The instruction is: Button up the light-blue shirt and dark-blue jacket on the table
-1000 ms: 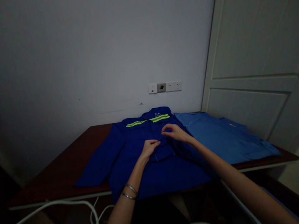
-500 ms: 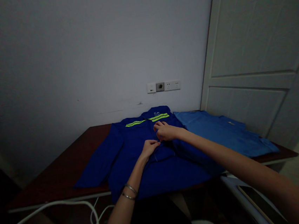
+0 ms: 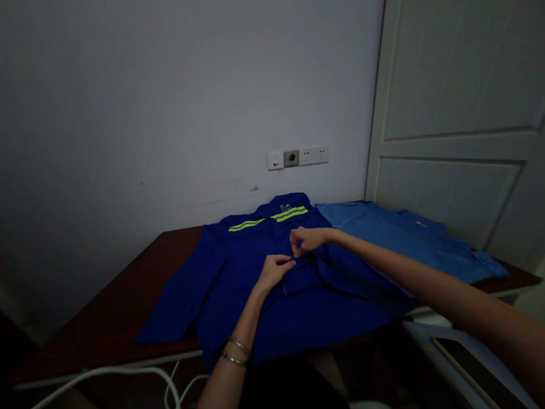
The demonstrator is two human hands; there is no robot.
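Observation:
A dark blue work jacket [image 3: 254, 315] with yellow-green reflective stripes lies spread on the table, its collar toward the wall and its lower hem over the front edge. My left hand [image 3: 275, 270] pinches the cloth at the jacket's front, thumb and forefinger together. Just beyond and to the right, my right hand [image 3: 306, 240] is bent down with closed fingers on the same front edge. The fingertips of both hands nearly meet. Whatever small part of the front lies between them is too dark to make out.
A lighter blue shirt [image 3: 391, 238] lies to the right on the dark red table [image 3: 117, 296]. Wall sockets [image 3: 299, 157] sit behind. White cables [image 3: 124, 368] loop at the lower left. A phone [image 3: 476, 371] rests on a light surface at the lower right.
My right hand has shifted slightly right and turned its fingers downward, drawing closer over the front edge. My left hand keeps its pinch almost in place.

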